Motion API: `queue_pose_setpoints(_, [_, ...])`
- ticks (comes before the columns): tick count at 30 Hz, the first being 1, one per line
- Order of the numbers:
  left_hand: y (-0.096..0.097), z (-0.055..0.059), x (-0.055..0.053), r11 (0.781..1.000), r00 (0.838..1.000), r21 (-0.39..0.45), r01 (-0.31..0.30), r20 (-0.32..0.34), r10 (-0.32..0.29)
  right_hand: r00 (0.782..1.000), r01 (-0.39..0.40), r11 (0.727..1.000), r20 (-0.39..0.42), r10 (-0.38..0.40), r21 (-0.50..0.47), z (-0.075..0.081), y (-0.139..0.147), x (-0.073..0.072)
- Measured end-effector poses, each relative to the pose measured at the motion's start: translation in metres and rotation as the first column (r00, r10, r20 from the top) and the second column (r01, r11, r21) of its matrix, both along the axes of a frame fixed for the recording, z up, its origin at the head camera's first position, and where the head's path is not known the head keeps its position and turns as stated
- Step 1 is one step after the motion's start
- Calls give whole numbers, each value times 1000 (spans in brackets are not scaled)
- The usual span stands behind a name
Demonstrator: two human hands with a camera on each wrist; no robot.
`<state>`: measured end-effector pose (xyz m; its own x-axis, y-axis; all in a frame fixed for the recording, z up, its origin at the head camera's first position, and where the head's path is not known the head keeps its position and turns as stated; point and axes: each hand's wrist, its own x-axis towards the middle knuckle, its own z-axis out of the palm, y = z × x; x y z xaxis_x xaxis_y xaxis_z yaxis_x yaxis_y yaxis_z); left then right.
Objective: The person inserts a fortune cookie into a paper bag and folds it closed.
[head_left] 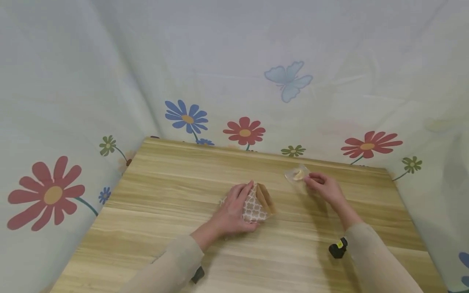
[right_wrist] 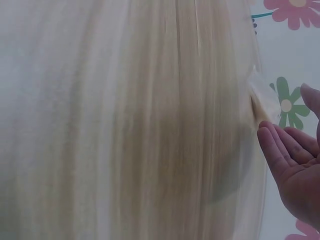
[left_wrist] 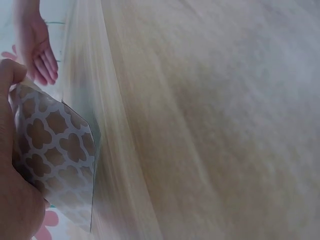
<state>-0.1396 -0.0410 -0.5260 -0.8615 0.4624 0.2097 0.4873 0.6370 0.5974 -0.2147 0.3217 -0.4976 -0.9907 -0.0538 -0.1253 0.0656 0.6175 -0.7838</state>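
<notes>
My left hand [head_left: 232, 211] grips a brown paper bag [head_left: 255, 206] with a white lattice pattern. The bag's mouth faces right and gapes. In the left wrist view the patterned bag [left_wrist: 55, 150] lies between the thumb and fingers of that hand. To its right, near the back of the table, is a small clear plastic packet [head_left: 297, 174] with something pale yellow inside. My right hand [head_left: 326, 188] has its fingertips at the packet's near side. The right wrist view shows this hand [right_wrist: 300, 165] with fingers extended and thumb apart, fingertips touching the packet [right_wrist: 264, 97].
A wood-grain table [head_left: 165, 195] spreads under both hands. White curtains [head_left: 227, 49] printed with flowers and a butterfly rise behind its back edge and along the sides. Black wrist devices [head_left: 338, 248] hang below the sleeves.
</notes>
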Motion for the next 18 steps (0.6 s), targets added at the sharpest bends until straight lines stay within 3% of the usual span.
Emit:
queue_pose_setpoints(10, [0, 3, 3, 1000, 1000, 4, 2, -1, -2, 1000, -8, 1000, -22, 8, 6, -3, -6, -18])
queue_pose_setpoints(18, [1, 6, 4, 1000, 1000, -8, -3, 16, 3, 999, 48, 998, 15, -47, -49, -4, -10, -27])
